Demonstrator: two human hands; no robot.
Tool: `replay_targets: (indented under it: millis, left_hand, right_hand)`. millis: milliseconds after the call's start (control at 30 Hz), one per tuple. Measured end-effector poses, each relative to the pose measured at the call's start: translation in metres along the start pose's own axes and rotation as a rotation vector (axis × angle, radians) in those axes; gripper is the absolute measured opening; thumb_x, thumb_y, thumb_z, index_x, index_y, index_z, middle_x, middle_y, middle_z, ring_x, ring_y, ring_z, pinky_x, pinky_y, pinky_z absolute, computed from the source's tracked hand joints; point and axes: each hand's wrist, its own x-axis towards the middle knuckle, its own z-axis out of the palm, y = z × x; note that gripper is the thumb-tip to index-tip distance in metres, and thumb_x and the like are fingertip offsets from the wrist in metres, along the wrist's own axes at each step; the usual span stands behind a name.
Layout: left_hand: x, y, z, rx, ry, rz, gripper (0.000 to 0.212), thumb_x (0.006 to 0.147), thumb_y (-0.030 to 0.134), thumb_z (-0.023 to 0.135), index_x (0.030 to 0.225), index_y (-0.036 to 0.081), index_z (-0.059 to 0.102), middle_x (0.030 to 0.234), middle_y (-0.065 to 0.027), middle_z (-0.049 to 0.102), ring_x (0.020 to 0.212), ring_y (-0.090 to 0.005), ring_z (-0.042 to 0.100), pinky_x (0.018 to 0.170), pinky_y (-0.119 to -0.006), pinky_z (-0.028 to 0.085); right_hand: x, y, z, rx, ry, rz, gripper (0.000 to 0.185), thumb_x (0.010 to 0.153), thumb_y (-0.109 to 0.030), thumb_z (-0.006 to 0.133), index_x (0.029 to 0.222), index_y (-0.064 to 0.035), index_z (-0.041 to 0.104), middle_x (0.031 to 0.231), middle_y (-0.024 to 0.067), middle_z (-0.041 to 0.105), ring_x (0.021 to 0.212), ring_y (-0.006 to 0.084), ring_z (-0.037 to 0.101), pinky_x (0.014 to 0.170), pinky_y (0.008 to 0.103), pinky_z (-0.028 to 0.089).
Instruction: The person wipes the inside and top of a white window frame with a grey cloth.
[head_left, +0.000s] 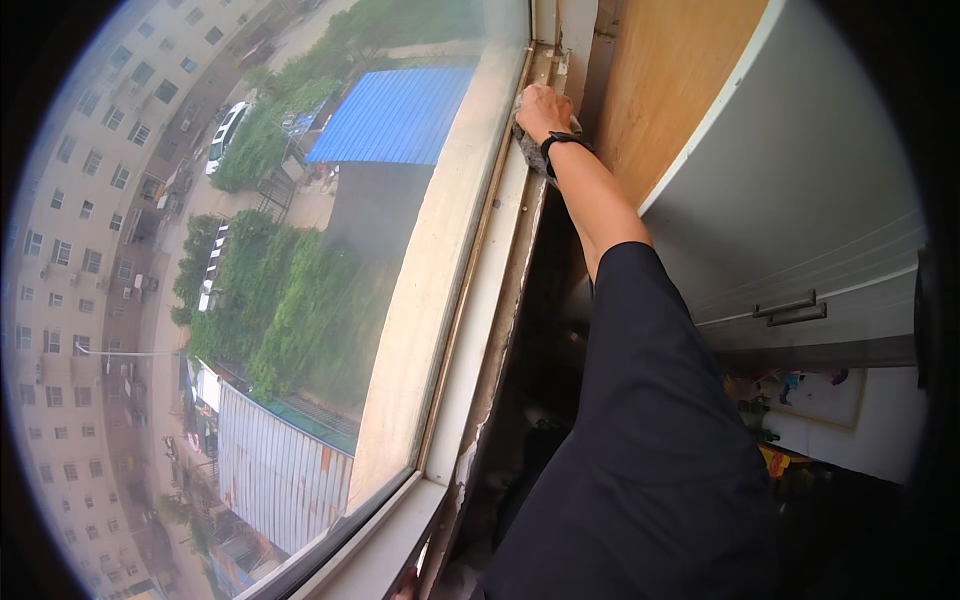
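My right hand (543, 111) is closed on a grey cloth (531, 151) and presses it onto the sill at the far end of the window frame. A black band (562, 141) circles that wrist. Bunched under the palm, the cloth shows on both sides of the hand. The white window frame (480, 330) runs from there down toward me, beside a closed glass pane (390, 225). At the bottom edge, only a bit of my left hand (407, 583) shows, by the frame's lower corner; what it grips is hidden.
Chipped paint and plaster (466, 465) line the sill's inner edge. A dark gap lies between sill and furniture. To the right stand a wooden panel (675, 82) and a grey cabinet with metal handles (787, 306). Outside are a blue roof (397, 112), greenery and a building.
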Motion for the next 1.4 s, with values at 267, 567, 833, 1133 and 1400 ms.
replay_targets:
  millis: [267, 567, 833, 1133, 1400]
  left_hand:
    - [0.013, 0.166, 0.041, -0.161, -0.115, -0.062, 0.045, 0.092, 0.011, 0.101, 0.127, -0.008, 0.08, 0.117, -0.0164, 0.083, 0.101, -0.0283, 0.076, 0.097, -0.044, 0.063]
    - [0.006, 0.164, 0.032, -0.032, -0.066, -0.055, 0.053, 0.092, 0.015, 0.101, 0.134, -0.009, 0.078, 0.126, -0.0193, 0.082, 0.112, -0.0321, 0.076, 0.105, -0.047, 0.061]
    - [-0.036, 0.076, -0.041, 0.473, -0.232, -0.115, 0.064, 0.097, 0.026, 0.094, 0.15, -0.001, 0.069, 0.134, -0.019, 0.076, 0.117, -0.0343, 0.073, 0.109, -0.05, 0.058]
    - [-0.171, 0.014, -0.214, 1.236, -0.442, 0.058, 0.062, 0.106, 0.039, 0.085, 0.16, 0.013, 0.07, 0.13, -0.0187, 0.078, 0.113, -0.0405, 0.075, 0.1, -0.057, 0.06]
    - [-0.204, -0.047, -0.265, 1.01, -0.437, -0.277, 0.046, 0.115, 0.019, 0.061, 0.161, 0.014, 0.064, 0.145, -0.0175, 0.076, 0.125, -0.036, 0.074, 0.102, -0.05, 0.062]
  right_hand:
    - [-0.156, -0.038, -0.03, 0.161, -0.105, -0.222, 0.029, 0.093, -0.012, 0.068, 0.114, 0.001, 0.083, 0.143, 0.026, 0.073, 0.124, 0.0517, 0.075, 0.109, 0.0604, 0.06]
    - [-0.237, -0.069, -0.069, 0.23, -0.193, -0.264, 0.018, 0.094, -0.003, 0.066, 0.104, 0.0065, 0.077, 0.13, 0.0308, 0.064, 0.115, 0.0535, 0.074, 0.098, 0.0642, 0.063]
    - [-0.115, -0.028, -0.031, 0.084, -0.1, -0.154, 0.016, 0.094, -0.007, 0.077, 0.104, 0.0019, 0.086, 0.142, 0.0266, 0.069, 0.122, 0.0495, 0.078, 0.103, 0.0581, 0.066]
    - [0.015, 0.018, 0.022, -0.134, 0.067, -0.137, 0.031, 0.109, -0.017, 0.064, 0.123, -0.0037, 0.089, 0.142, 0.0222, 0.075, 0.126, 0.0457, 0.079, 0.103, 0.0555, 0.067]
    - [0.043, 0.037, 0.049, -0.122, 0.121, -0.078, 0.029, 0.105, -0.016, 0.068, 0.125, -0.0065, 0.086, 0.148, 0.0218, 0.073, 0.129, 0.0464, 0.077, 0.107, 0.0585, 0.064]
